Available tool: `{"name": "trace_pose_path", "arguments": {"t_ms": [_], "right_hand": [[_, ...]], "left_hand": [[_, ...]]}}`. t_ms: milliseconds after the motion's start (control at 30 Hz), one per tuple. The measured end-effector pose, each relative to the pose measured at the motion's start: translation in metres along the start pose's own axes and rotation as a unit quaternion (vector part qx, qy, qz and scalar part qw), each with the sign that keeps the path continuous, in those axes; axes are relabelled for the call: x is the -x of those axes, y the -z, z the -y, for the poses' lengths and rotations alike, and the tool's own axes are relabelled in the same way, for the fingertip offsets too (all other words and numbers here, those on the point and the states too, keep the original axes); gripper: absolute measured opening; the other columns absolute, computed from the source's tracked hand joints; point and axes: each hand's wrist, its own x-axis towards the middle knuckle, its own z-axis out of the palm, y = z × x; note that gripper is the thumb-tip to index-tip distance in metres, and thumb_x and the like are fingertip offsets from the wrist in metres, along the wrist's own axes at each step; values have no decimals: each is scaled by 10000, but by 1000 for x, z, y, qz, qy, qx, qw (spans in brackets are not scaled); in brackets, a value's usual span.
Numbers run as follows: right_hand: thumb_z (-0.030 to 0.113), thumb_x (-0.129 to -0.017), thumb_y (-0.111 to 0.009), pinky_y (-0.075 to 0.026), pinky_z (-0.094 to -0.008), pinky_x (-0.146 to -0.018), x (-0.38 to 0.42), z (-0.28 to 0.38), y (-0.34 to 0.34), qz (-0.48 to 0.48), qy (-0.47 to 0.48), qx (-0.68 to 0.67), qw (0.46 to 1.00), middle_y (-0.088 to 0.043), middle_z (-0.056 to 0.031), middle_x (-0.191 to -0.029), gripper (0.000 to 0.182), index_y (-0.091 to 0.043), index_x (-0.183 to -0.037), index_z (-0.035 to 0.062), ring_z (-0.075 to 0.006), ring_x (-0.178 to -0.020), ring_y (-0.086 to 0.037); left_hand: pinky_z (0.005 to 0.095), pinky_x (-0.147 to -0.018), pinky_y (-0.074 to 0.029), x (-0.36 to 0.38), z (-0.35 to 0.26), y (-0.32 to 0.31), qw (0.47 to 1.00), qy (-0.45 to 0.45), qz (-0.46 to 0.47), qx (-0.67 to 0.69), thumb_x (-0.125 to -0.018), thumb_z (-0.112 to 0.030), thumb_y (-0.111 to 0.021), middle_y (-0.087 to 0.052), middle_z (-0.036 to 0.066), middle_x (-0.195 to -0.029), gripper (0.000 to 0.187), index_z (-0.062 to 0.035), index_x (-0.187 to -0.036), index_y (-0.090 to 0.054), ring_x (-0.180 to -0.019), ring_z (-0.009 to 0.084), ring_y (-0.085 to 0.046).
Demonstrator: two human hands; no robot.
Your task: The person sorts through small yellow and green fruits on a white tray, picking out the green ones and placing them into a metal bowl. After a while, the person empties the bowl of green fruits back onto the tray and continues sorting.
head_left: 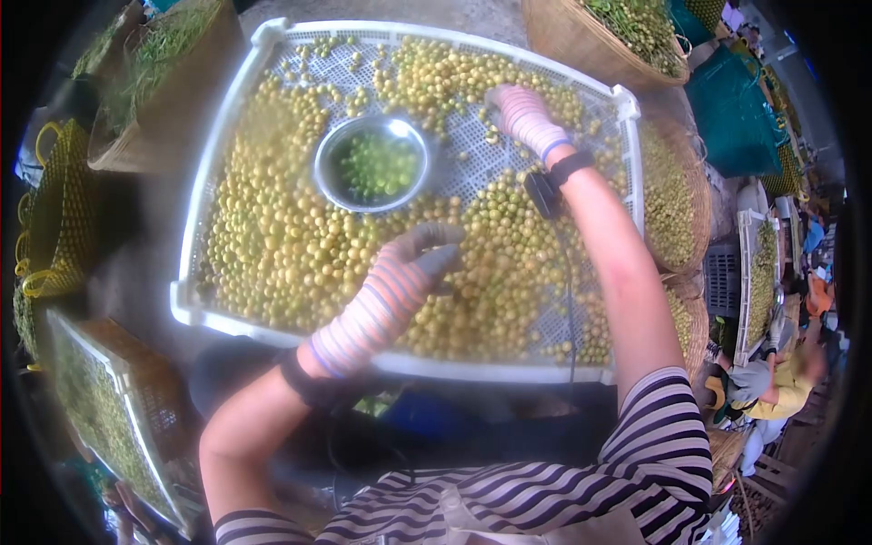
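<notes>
Small round fruits (291, 218), yellow to green, are spread thick across a white mesh tray w/ a raised rim (500, 371); mesh shows thru in patches, esp. near the right hand. 1 metal bowl (368, 208) sits among them, upright, toward the tray's far side, w/ greener fruits (377, 168) in it.

L hand (391, 286), gloved, is nearest the fruits on the near side of the bowl: fingers loosely bent, can't tell if anything's held. R hand (524, 113), gloved, is down at the fruits on the tray's far R; fingertips hidden, so grip unclear.

To handle these well: light fingertip pinch, no squeezing, b/c small fruits could bruise or roll. Work over thinner patches for a clear look, & keep forearms & the cable (570, 309) off the bowl rim.

Farther out: woven basket (581, 41) top R, 2nd tray (139, 422) lower L, & a person in yellow (799, 377) far R.
</notes>
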Motion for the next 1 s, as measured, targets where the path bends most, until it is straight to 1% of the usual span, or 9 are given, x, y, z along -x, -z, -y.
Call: {"name": "trace_pose_path", "arguments": {"t_ms": [33, 133, 233, 400, 667, 733, 800, 867, 1000], "right_hand": [[180, -816, -573, -488, -419, -855, -4, 1, 1, 34, -27, -1, 999, -659, -107, -1020, 214, -670, -1005, 165, -310, -936, -628], [185, -825, -556, -502, -427, -809, 0, 17, 4, -121, 25, -72, 990, -660, -112, -990, 186, -684, -958, 169, -316, -877, -633], [108, -805, -542, -534, -435, -735, -26, 36, 1, -42, 60, 79, 994, -669, -150, -934, 178, -698, -888, 99, -329, -839, -651], [36, -789, -520, -546, -433, -712, -22, 52, 9, -42, 63, 80, 994, -670, -201, -897, 186, -687, -867, 13, -330, -867, -664], [117, -752, -606, -510, -402, -840, -5, 32, 12, 59, -75, 38, 995, -658, -197, -1008, 214, -674, -942, 47, -329, -945, -642], [126, -741, -622, -507, -390, -828, 2, 23, 21, 15, -89, -98, 991, -672, -184, -962, 199, -677, -915, 48, -303, -896, -652], [268, -740, -657, -523, -358, -689, 2, 15, 24, 9, -44, -326, 944, -681, -137, -766, 228, -687, -876, 88, -250, -714, -654], [248, -740, -640, -520, -362, -687, 1, 18, 31, 25, -75, -371, 925, -688, -102, -773, 183, -699, -874, 137, -251, -721, -657], [206, -746, -630, -522, -360, -742, 3, 30, 37, -57, -30, -208, 976, -696, -96, -837, 184, -711, -908, 174, -260, -787, -664]], "left_hand": [[266, -768, -487, 0, 0, 0, 1000, 1, 0, 4, -917, -202, -564, -608, 32, -1042, 334, -29, -1202, -554, -941, 118, -580], [264, -761, -489, 2, -1, -1, 1000, -12, -3, -9, -912, -208, -575, -609, 33, -1044, 337, -25, -1194, -560, -935, 122, -586], [266, -756, -488, 0, 0, -3, 1000, -2, -1, -6, -908, -216, -576, -609, 34, -1038, 339, -23, -1187, -563, -931, 128, -590], [272, -770, -480, -1, 2, -4, 1000, 11, -4, -7, -907, -227, -571, -607, 37, -1041, 350, -26, -1193, -557, -943, 133, -581], [279, -757, -506, 2, 9, -5, 999, -8, 9, -39, -902, -237, -586, -602, 46, -1026, 364, -10, -1184, -552, -935, 131, -571], [278, -765, -508, 4, 10, -6, 999, -4, 15, -49, -902, -236, -589, -603, 45, -1019, 355, -11, -1175, -557, -931, 128, -575], [276, -766, -509, 4, 10, -7, 999, 1, 16, -46, -902, -236, -591, -603, 44, -1014, 352, -12, -1171, -559, -932, 125, -577], [274, -767, -509, 4, 10, -8, 999, 9, 20, -49, -901, -236, -592, -604, 44, -1010, 349, -13, -1168, -561, -933, 122, -578], [271, -767, -508, 5, 10, -9, 997, 12, 21, -67, -902, -237, -591, -607, 39, -997, 341, -18, -1161, -564, -928, 117, -582]]}}
